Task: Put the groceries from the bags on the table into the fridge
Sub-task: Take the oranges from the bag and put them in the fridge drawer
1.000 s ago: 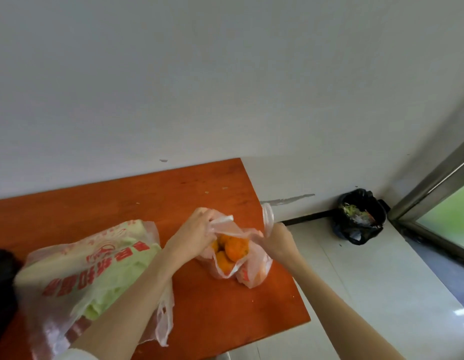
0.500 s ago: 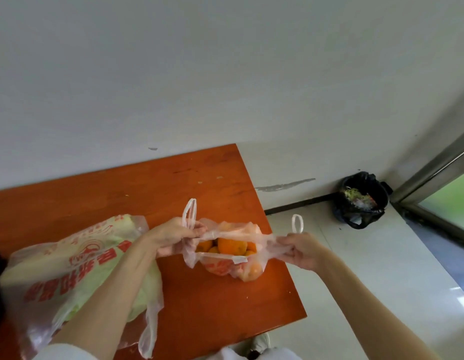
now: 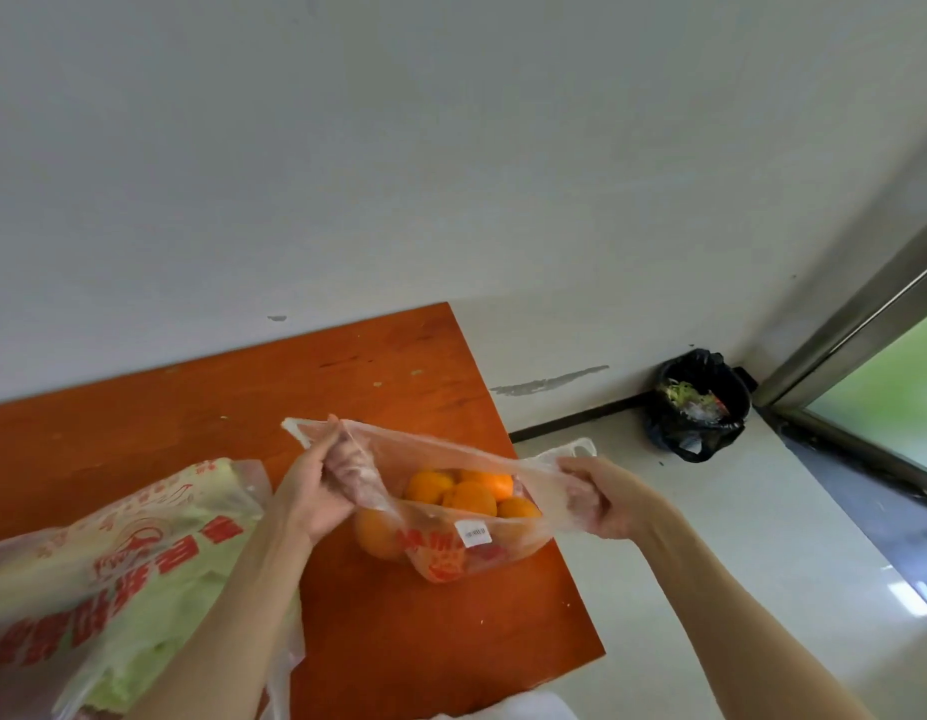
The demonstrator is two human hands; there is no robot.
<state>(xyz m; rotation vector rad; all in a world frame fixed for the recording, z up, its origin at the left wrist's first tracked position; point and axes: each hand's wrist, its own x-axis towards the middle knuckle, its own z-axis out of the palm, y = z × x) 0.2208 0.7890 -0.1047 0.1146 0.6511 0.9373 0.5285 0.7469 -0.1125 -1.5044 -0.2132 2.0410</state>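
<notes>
We hold the bag of oranges [image 3: 451,543] stretched wide between our two hands, its mouth pulled open above the right edge of the orange-brown table [image 3: 201,407]. Our left hand [image 3: 316,491] grips the left side of the thin plastic, the fingers curled around a bunched fold of it, with a handle loop sticking up past the knuckles. Our right hand [image 3: 601,498] grips the opposite side, fingers closed on gathered plastic, and the second handle loop pokes out just beyond it, over the floor [image 3: 762,563]. Inside the open mouth we see several oranges [image 3: 472,493] packed together, and one more shows through the plastic lower left. The bag carries red print and a small white barcode sticker [image 3: 474,533] on the side facing us. Whether its bottom touches the table or hangs just above it, we cannot tell.

At the near left of the table lies a second bag [image 3: 113,579], clear with red lettering, holding pale green leafy vegetables [image 3: 155,605]; our left forearm crosses over it.

Beyond the table's right edge, on the floor in the corner where the white wall [image 3: 451,148] meets a metal-framed glass door [image 3: 866,371], stands a bin lined with a black bag [image 3: 698,407], with scraps in it.
</notes>
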